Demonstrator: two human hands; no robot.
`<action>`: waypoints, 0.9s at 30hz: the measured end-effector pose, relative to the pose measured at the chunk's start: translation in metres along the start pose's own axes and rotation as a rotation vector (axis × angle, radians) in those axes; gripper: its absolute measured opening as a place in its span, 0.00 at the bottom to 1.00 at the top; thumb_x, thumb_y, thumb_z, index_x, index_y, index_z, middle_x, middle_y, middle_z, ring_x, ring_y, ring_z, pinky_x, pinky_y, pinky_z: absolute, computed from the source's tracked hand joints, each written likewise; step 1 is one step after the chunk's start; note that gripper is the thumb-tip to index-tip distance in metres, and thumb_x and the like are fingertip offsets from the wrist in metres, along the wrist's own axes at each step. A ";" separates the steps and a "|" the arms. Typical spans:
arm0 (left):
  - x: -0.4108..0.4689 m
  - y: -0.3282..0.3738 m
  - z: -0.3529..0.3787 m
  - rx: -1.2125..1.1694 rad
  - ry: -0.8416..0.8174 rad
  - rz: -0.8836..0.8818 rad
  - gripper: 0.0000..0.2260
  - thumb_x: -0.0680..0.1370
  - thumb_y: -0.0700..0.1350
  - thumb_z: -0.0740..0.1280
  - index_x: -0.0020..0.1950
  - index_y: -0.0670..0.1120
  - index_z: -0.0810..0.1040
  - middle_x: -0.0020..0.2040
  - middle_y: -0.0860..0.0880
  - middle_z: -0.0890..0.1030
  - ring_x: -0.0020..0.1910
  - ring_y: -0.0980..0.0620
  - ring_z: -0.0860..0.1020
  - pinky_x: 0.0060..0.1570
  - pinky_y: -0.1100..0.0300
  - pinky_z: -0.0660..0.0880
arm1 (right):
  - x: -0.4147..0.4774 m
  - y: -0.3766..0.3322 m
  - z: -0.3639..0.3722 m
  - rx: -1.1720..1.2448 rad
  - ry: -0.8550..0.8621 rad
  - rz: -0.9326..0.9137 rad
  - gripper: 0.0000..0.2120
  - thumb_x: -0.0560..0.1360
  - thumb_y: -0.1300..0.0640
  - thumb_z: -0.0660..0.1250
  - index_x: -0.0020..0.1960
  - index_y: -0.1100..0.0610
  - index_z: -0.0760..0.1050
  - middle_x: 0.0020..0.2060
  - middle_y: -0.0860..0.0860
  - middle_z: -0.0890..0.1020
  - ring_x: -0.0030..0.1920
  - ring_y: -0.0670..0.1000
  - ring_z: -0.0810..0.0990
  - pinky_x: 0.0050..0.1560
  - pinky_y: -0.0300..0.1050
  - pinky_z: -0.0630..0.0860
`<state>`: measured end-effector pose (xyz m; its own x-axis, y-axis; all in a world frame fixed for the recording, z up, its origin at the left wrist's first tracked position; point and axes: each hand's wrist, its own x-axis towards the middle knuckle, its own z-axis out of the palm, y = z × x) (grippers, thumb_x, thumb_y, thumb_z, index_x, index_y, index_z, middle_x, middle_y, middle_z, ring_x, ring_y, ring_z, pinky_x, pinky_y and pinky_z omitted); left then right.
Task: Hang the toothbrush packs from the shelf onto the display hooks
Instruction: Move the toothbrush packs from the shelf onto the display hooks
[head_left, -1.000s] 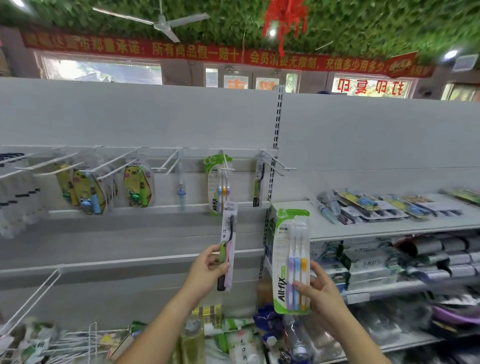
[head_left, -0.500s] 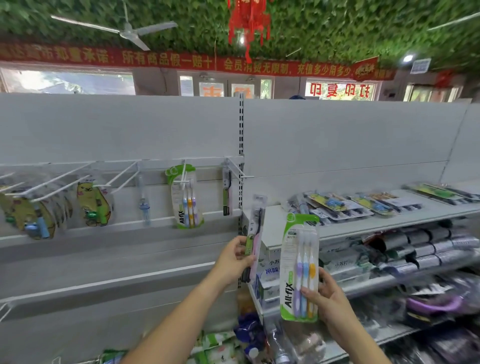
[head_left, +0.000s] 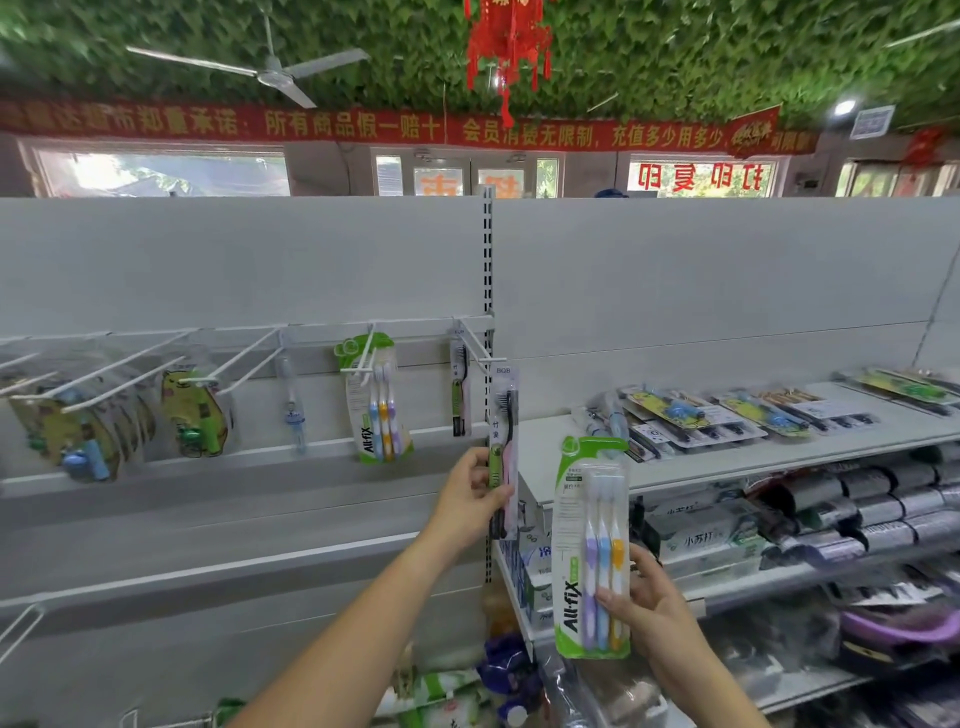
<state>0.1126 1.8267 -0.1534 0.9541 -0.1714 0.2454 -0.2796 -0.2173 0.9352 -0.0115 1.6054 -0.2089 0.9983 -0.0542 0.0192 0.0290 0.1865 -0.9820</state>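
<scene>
Pinching with the left fingers (head_left: 480, 462) round the lower half of the thin single pack (head_left: 503, 415), gripping it tight and holding it standing straight up, long side running up and down. Holding the top of that pack just under the tip of the end hook (head_left: 480, 349), almost touching it, a little to its right. Judging the next move as lifting the pack a bit, nudging it left, and sliding its top hole onto the tip, pushing toward the back wall. Not making out the hole itself, too small to tell. Noticing a twin thin pack (head_left: 460, 389) hanging on that same hook, further back. Using the left hand (head_left: 467, 499) as the nearer one to the hooks. Gripping the wide three-brush pack (head_left: 592, 519) with the right fingers (head_left: 610, 603), one lying across the front near the bottom, holding it upright too, lower down and off to the right, well apart from every hook. Guessing at its home as the next hook (head_left: 363, 358) to the left, with a matching green pack (head_left: 379, 405) hanging there. Leaving more packs (head_left: 675, 415) lying flat on the shelf (head_left: 753, 452) on the right.
</scene>
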 end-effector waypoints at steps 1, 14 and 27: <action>-0.001 -0.002 0.000 0.007 0.000 0.003 0.16 0.78 0.39 0.72 0.60 0.55 0.74 0.55 0.53 0.83 0.55 0.56 0.81 0.54 0.64 0.77 | 0.000 0.001 0.002 -0.004 -0.015 0.001 0.52 0.42 0.43 0.88 0.63 0.53 0.75 0.49 0.63 0.86 0.51 0.65 0.85 0.59 0.67 0.78; 0.017 0.002 -0.002 -0.043 -0.006 -0.010 0.16 0.79 0.36 0.70 0.58 0.54 0.73 0.55 0.51 0.84 0.55 0.52 0.83 0.56 0.58 0.80 | -0.003 0.004 0.020 -0.017 -0.057 0.024 0.38 0.59 0.55 0.85 0.65 0.56 0.74 0.51 0.63 0.85 0.52 0.64 0.85 0.59 0.65 0.79; 0.035 -0.012 -0.022 0.028 0.061 -0.080 0.14 0.80 0.39 0.70 0.64 0.47 0.74 0.53 0.53 0.80 0.54 0.52 0.78 0.56 0.57 0.77 | -0.008 -0.008 0.027 -0.088 -0.083 0.019 0.40 0.59 0.49 0.84 0.67 0.53 0.73 0.54 0.60 0.85 0.56 0.62 0.84 0.60 0.63 0.79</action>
<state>0.1518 1.8447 -0.1502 0.9781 -0.0936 0.1859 -0.2040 -0.2550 0.9452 -0.0185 1.6305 -0.1962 0.9994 0.0310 0.0119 0.0088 0.1000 -0.9949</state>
